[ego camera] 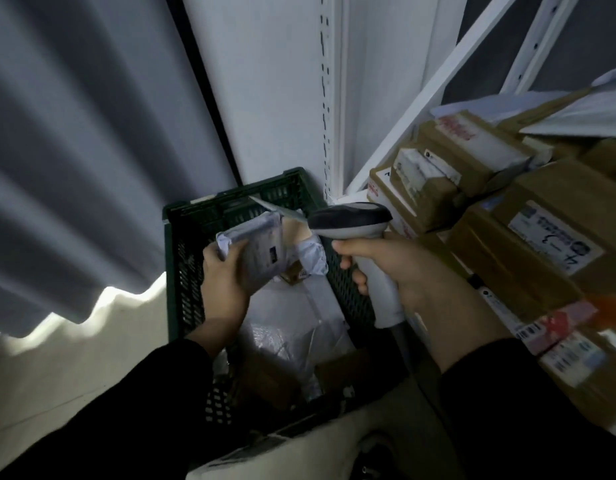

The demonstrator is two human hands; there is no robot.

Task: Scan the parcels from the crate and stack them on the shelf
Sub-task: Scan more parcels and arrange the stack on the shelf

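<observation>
grey curtain folds [74,150] hang on the left and a white shelf frame [417,95] stands on the right, with brown boxes [528,237] already stacked on it; between them a dark green crate [182,258] sits on the floor, with more parcels inside; the left hand [223,282] is closed around a small grey parcel [258,251], held above the crate; the right hand [400,268] is wrapped around the handle of a scanner [351,220], whose head is just beside the parcel; the parcel looks light and soft, a plastic wrap with a small label, probably a little slippery; i would hold it by the edges, label uncovered.
</observation>
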